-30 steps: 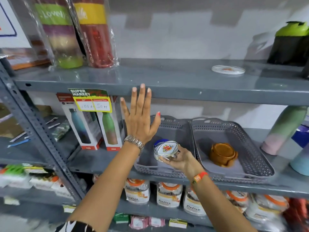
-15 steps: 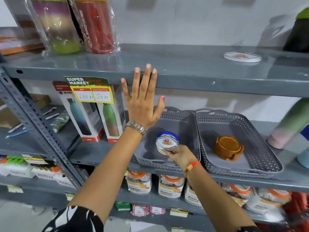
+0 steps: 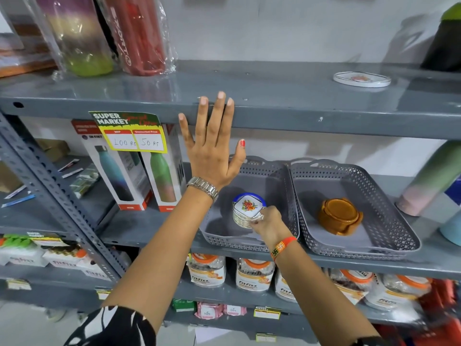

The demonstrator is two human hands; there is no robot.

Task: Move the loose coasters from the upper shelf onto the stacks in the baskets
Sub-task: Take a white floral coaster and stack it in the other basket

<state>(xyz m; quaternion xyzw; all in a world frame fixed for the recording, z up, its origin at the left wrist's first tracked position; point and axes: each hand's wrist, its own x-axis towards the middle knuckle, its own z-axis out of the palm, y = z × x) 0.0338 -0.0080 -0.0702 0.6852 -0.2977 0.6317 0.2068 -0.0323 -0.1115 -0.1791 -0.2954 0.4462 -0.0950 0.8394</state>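
A loose white coaster (image 3: 361,79) with a floral print lies flat on the upper shelf (image 3: 299,106), far right. In the left grey basket (image 3: 279,176) stands a stack of white floral coasters (image 3: 248,211) over a blue-rimmed piece. My right hand (image 3: 268,221) pinches the top coaster of that stack at its right edge. My left hand (image 3: 212,148) is spread flat, fingers up, its fingertips against the front lip of the upper shelf. The right grey basket (image 3: 389,203) holds a stack of brown coasters (image 3: 339,216) in a brown holder.
Wrapped bottles (image 3: 109,33) stand at the left of the upper shelf, a dark green-capped bottle (image 3: 444,41) at its right end. Boxed bottles (image 3: 139,176) sit left of the baskets, pastel bottles (image 3: 429,181) to the right. Jars (image 3: 254,273) fill the shelf below.
My right hand has lowered the floral coaster onto the stack in the left basket. My left hand has kept its place against the upper shelf edge. The camera has moved closer.
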